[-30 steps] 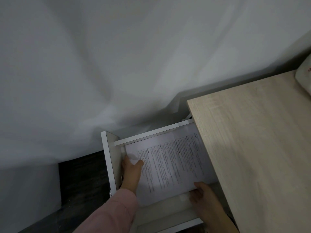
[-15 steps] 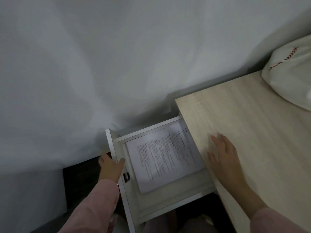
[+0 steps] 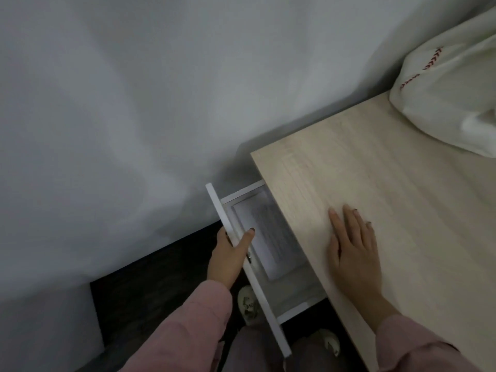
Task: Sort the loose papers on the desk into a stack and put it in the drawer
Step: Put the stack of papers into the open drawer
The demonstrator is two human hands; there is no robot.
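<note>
At about 7 o'clock the left hand (image 3: 230, 257) grips the white drawer front (image 3: 243, 260), thumb hooked over its top edge and fingers behind the panel. Just to the right, the stack of papers (image 3: 264, 237) lies flat in the part-open drawer, its right side hidden beneath the desk top (image 3: 389, 183). At 4 o'clock the right hand (image 3: 354, 251) rests flat on the desk, fingers extended and holding nothing; a white cloth bag (image 3: 445, 98) with red stitching sits at 2 o'clock.

The scene was dim and greyish, with soft noise throughout. The pale wood-grain desk top (image 3: 375, 200) caught the most light. Shadow filled the white open drawer (image 3: 292, 296), blurring the printed paper stack (image 3: 268, 237). Straight edges bowed toward the frame's borders.
</note>
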